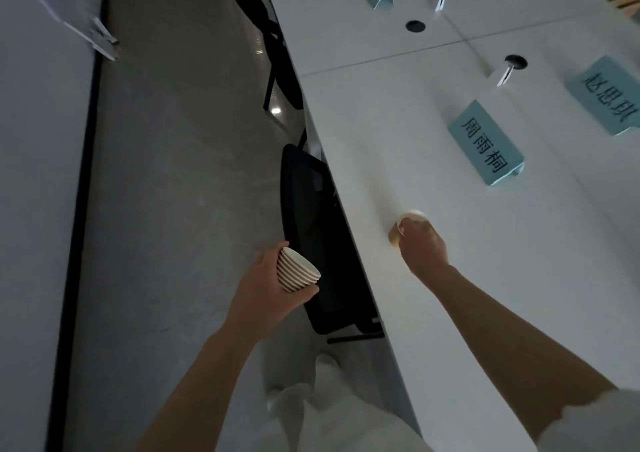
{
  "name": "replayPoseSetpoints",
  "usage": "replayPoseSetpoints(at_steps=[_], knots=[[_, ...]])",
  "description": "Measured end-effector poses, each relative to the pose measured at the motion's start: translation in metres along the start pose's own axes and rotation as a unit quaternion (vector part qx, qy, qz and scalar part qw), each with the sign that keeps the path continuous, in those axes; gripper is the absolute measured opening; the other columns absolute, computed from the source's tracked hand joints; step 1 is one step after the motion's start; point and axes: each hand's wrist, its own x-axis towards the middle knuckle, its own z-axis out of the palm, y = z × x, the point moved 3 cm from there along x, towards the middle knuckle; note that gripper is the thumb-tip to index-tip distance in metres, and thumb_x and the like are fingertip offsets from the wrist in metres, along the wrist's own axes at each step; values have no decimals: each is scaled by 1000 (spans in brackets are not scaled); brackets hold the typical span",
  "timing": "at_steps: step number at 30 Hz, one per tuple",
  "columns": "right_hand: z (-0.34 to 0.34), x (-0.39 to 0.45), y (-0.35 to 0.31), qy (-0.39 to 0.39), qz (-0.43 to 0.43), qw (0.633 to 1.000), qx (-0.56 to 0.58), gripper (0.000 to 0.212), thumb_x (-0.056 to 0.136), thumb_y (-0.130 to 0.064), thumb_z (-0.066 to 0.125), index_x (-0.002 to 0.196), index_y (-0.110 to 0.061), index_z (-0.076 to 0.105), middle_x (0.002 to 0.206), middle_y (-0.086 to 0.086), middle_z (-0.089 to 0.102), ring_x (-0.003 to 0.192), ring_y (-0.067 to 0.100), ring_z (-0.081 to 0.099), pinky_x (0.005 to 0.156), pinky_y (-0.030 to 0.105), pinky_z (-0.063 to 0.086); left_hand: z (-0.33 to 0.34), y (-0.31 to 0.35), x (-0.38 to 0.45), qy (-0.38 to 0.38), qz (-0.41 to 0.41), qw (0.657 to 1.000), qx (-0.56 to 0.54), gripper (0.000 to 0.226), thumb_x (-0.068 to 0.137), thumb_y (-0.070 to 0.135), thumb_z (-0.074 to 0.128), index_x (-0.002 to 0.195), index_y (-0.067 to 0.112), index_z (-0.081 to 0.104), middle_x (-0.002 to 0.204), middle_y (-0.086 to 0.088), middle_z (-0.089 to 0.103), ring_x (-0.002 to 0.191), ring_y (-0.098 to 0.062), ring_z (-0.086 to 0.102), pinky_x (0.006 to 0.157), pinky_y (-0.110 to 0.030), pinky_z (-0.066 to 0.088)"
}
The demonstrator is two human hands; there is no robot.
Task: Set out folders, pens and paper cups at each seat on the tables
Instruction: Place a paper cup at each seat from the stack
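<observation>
Cup step in progress, judged from what lies on the table: no folders or pens showing at this seat.

Left hand (pixel 266 285) is wrapping its fingers around a nested stack of paper cups (pixel 297 270), holding it out over the floor, just off the table edge and above the black chair (pixel 311 230) tucked under. Topmost cup's mouth is facing the camera; looks empty inside.

Right hand (pixel 420 243) is closing around a single paper cup (pixel 401 228), low over the white table (pixel 398 160), near its edge. Whether the base is touching the top: cannot tell. Hand is covering the mouth, contents hidden.

Further right, a blue name card (pixel 485 143) is standing well beyond the cup; a second card (pixel 607 95) is marking the opposite seat.

Next move probably calls for releasing the cup upright, then peeling another from the stack for the next seat.
</observation>
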Motion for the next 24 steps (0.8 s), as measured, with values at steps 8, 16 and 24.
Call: replayPoseSetpoints(at_steps=[8, 16, 24], knots=[[-10, 14, -22, 31, -22, 999, 21, 25, 92, -24, 56, 112, -9, 58, 106, 9, 64, 108, 28, 51, 78, 33, 45, -14, -9, 44, -11, -8, 1000, -16, 80, 62, 53, 82, 129, 34, 42, 114, 14, 54, 105, -9, 55, 88, -34, 52], [-42, 33, -181, -112, -166, 936, 289, 17, 86, -14, 62, 101, -14, 70, 96, 0, 73, 90, 8, 67, 79, 5, 45, -50, -36, 105, -26, -2, 1000, -13, 80, 66, 50, 82, 132, 28, 43, 115, 12, 55, 104, -9, 55, 89, -29, 49], [-22, 107, -317, -215, -175, 932, 235, 27, 88, -14, 59, 113, -14, 68, 114, 5, 69, 104, 17, 64, 92, 26, 47, -132, -85, 218, -102, 38, 994, 4, 88, 64, 50, 81, 140, 30, 41, 119, 15, 60, 105, -6, 59, 90, -29, 49]])
